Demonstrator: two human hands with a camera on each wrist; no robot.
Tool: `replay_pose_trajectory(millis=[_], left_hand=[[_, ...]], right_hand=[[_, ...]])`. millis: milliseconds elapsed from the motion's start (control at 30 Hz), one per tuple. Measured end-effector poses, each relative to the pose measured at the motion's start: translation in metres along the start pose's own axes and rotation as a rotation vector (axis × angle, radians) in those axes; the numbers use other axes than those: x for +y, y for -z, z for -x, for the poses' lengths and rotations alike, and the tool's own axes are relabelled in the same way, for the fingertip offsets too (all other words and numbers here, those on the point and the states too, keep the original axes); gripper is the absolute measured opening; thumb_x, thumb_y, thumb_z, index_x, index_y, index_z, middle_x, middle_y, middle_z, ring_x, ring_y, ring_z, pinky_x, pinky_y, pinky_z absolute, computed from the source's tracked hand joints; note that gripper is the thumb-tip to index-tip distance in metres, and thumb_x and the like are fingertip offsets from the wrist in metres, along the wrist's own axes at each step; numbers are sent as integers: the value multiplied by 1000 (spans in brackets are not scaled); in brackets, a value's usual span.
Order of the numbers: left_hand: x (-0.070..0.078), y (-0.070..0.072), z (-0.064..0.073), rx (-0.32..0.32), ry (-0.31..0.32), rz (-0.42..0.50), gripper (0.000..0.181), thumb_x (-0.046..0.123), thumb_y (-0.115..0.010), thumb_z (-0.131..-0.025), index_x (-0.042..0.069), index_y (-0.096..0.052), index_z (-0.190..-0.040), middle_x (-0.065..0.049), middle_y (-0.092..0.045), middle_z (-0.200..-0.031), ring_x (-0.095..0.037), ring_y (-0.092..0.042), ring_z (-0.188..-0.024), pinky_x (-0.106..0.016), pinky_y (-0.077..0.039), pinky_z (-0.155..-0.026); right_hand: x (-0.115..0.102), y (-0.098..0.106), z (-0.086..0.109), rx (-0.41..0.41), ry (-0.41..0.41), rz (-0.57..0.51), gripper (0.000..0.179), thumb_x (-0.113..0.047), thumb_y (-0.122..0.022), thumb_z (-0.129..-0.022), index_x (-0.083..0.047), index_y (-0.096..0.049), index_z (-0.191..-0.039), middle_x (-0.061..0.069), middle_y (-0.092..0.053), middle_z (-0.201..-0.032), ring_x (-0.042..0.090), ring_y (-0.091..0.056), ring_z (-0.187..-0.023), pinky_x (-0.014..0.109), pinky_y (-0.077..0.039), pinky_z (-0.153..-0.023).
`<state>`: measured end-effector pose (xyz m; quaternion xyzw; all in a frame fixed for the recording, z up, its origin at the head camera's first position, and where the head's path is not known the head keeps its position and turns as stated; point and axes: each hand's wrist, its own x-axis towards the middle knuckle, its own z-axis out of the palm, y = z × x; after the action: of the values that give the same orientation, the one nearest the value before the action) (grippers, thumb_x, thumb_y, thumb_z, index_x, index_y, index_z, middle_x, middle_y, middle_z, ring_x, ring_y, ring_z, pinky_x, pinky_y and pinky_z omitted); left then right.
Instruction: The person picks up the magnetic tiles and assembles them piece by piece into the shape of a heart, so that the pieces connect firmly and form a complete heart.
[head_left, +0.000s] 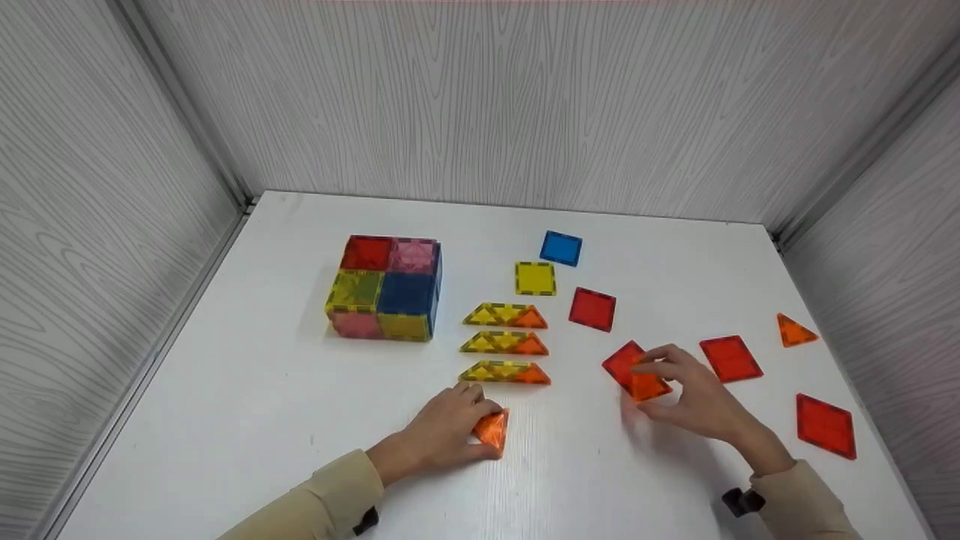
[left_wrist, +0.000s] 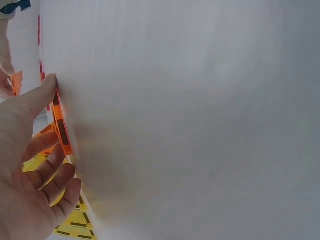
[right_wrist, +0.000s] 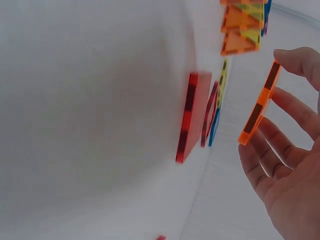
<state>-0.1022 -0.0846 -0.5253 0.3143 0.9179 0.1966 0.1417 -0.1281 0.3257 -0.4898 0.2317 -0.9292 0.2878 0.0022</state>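
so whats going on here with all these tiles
A person is handling magnetic tiles on a white table. The left hand holds an orange triangle tile against the tabletop; the right hand pinches another orange tile beside a red square tile. Three rows of yellow and orange triangles lie between a multicoloured tile block and loose squares.

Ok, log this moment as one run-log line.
left hand: grips orange triangle tile on table | right hand: pinches orange tile lifted beside red square tile | tile box: far left
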Motion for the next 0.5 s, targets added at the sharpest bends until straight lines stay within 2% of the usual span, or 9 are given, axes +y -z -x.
replay_pose_trajectory(millis=[133,267,500], left_hand=[[1,-1,-1,1,6,-5,64,63,-72,-92,22,-65,-141,-2,-59,-120,-16,-49,-107,-33,-46,-92],[3,-1,-2,-8,20,-3,65,64,-71,-92,23,-64,-142,-2,-59,-120,-16,-49,-107,-34,-47,-92],[7,-1,-4,-3,36,-15,64,64,-73,-92,23,-64,-141,-2,-60,-120,-17,-50,-108,-36,-48,-93]], right_hand=[[-22,-22,-3,-135,28,17,42,-17,-88,-84,-20,-77,-124,-1,-63,-131,17,-59,-118,32,-60,-91],[-39,-41,-10,-273,62,64,42,-26,-87,-86,-25,-77,-126,0,-61,-132,16,-57,-119,31,-61,-92],[-51,-60,-18,-369,142,121,38,-28,-84,-88,-32,-75,-124,-2,-62,-132,14,-58,-117,33,-61,-93]])
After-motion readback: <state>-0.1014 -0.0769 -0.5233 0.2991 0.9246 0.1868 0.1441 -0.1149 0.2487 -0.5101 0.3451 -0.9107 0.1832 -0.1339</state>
